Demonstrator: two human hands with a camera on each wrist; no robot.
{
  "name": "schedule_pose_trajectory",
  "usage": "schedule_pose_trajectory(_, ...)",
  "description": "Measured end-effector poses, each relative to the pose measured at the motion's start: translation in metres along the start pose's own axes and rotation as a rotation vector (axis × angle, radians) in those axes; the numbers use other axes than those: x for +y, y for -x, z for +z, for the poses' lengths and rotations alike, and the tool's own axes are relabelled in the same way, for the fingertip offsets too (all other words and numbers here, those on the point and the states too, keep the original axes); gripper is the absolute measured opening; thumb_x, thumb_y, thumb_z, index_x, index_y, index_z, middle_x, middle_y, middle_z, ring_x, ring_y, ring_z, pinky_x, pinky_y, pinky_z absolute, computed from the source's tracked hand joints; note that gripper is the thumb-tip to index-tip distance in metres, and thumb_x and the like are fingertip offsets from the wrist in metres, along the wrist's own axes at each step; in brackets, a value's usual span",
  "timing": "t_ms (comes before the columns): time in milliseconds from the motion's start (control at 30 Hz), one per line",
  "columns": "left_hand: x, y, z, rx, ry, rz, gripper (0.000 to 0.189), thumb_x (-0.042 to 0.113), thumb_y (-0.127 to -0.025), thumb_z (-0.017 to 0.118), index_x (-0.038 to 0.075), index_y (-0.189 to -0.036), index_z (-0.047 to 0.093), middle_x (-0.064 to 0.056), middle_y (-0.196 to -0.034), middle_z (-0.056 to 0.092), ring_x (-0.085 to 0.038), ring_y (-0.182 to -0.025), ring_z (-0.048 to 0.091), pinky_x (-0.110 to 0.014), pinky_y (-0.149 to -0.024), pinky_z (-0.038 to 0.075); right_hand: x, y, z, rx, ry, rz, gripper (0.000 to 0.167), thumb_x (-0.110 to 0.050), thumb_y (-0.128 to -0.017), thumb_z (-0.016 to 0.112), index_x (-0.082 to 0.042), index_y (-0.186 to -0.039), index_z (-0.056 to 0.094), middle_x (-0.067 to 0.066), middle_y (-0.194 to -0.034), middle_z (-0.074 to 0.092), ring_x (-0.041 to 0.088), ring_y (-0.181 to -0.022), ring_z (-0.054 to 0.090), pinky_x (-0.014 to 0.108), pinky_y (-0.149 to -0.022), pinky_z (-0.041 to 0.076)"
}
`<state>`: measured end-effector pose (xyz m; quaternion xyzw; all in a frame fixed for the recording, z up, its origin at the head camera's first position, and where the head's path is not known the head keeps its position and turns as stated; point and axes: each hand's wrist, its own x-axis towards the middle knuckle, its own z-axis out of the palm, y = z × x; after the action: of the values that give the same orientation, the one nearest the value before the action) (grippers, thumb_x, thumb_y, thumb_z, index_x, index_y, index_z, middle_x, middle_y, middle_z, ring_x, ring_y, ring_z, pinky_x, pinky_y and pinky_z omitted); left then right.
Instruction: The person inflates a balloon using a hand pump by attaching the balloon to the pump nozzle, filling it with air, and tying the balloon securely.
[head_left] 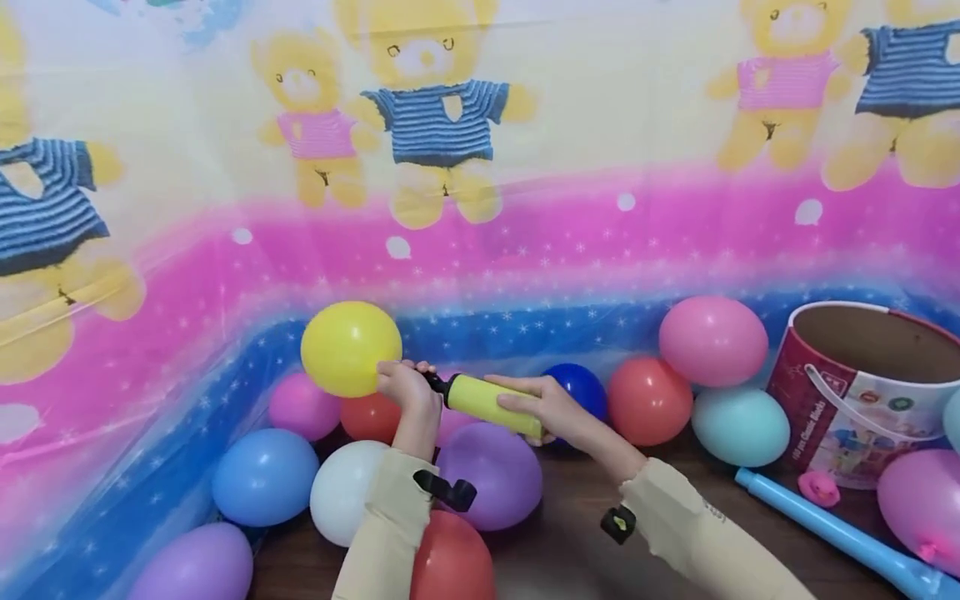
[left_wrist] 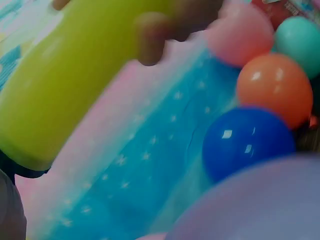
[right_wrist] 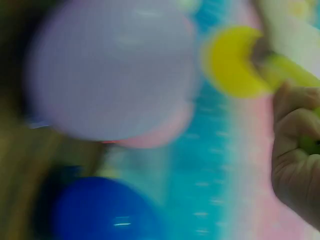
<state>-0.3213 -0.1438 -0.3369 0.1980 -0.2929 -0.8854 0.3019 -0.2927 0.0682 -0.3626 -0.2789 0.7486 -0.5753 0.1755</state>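
A yellow-green balloon pump (head_left: 474, 401) is held between both hands, its black nozzle end to the left. My left hand (head_left: 410, 390) grips that nozzle end, right beside an inflated yellow balloon (head_left: 347, 346); the balloon's neck is hidden behind the fingers. Around the pump's body at the other end, the fingers of my right hand (head_left: 553, 408) are curled. In the left wrist view the pump (left_wrist: 75, 75) fills the upper left, blurred. The right wrist view has the right hand (right_wrist: 295, 150) at its right edge, with the yellow balloon (right_wrist: 232, 61) beyond the pump.
Below the hands lie a purple balloon (head_left: 491, 475), a white balloon (head_left: 347, 492) and a red balloon (head_left: 452, 560). A dark blue balloon (head_left: 576, 392) sits behind the right hand. At right stand a block bucket (head_left: 798, 400) and a light blue tube (head_left: 832, 521). A bear-print sheet (head_left: 600, 242) hangs behind.
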Motion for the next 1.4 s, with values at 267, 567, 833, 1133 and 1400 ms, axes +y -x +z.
schedule_pose_trajectory(267,0.008,-0.011,-0.007,-0.142,-0.083,0.123,0.041,0.03,-0.108,0.025,0.012,-0.074,0.04,0.003,-0.053,0.048,-0.011,-0.042,0.053,-0.026,-0.051,0.053,0.043,0.039,-0.028,-0.033,-0.081,-0.051,0.052,-0.029,-0.1,0.053,-0.022,-0.15,0.039,0.019,-0.082,0.061,0.015,-0.052,0.051,0.027,-0.045,0.044)
schedule_pose_trajectory(567,0.022,-0.032,-0.037,-0.051,-0.106,0.138,0.044,0.028,-0.108,0.029,0.01,-0.072,0.047,0.003,-0.054,0.053,-0.009,-0.047,0.055,-0.024,-0.06,0.057,0.097,0.095,-0.063,-0.091,-0.163,-0.023,0.051,-0.018,-0.104,0.042,-0.007,-0.152,0.028,0.018,-0.096,0.062,0.012,-0.067,0.064,0.028,-0.053,0.054)
schedule_pose_trajectory(833,0.022,-0.024,-0.027,-0.114,-0.15,0.152,0.036,0.028,-0.107,0.03,0.012,-0.077,0.042,0.004,-0.058,0.055,-0.008,-0.049,0.054,-0.023,-0.061,0.057,0.13,0.12,-0.084,-0.013,-0.1,0.087,0.052,-0.021,-0.104,0.042,-0.008,-0.152,0.027,0.011,-0.106,0.061,0.017,-0.082,0.069,0.034,-0.069,0.059)
schedule_pose_trajectory(1133,0.013,-0.009,-0.014,-0.17,-0.102,0.155,0.038,0.026,-0.107,0.032,0.011,-0.075,0.043,0.003,-0.056,0.057,-0.007,-0.045,0.054,-0.022,-0.056,0.056,0.158,0.121,-0.092,0.058,0.029,0.216,0.059,-0.029,-0.101,0.048,-0.01,-0.153,0.027,0.025,-0.141,0.046,0.024,-0.108,0.055,0.037,-0.085,0.049)
schedule_pose_trajectory(1400,0.007,-0.002,-0.009,-0.21,-0.13,0.139,0.038,0.026,-0.107,0.032,0.012,-0.074,0.043,0.004,-0.057,0.057,-0.006,-0.045,0.054,-0.022,-0.057,0.056,0.173,0.13,-0.102,0.097,0.08,0.293,0.059,-0.033,-0.101,0.047,-0.014,-0.153,0.027,0.025,-0.152,0.035,0.027,-0.125,0.043,0.037,-0.09,0.041)
